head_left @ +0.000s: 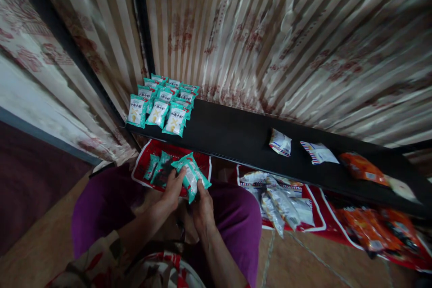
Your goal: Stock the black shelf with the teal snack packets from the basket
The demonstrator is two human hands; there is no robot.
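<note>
Between my two hands is a teal and white snack bag (191, 174), held above a red basket (208, 162). My left hand (174, 185) grips its left end, thumb on top. At its lower right, my right hand (203, 202) is closed on the same bag. Inside the basket lie a few more teal snack bags (158, 166). On the left end of the black shelf (229, 128), several matching snack bags (158, 111) stand in rows, their printed fronts facing me.
Farther right on the shelf lie two white striped packets (281, 143) and an orange packet (362, 168). Below are a red basket of silvery packets (278, 200) and another with orange packets (367, 227). A patterned curtain (236, 31) hangs behind; a dark post (143, 22) stands left.
</note>
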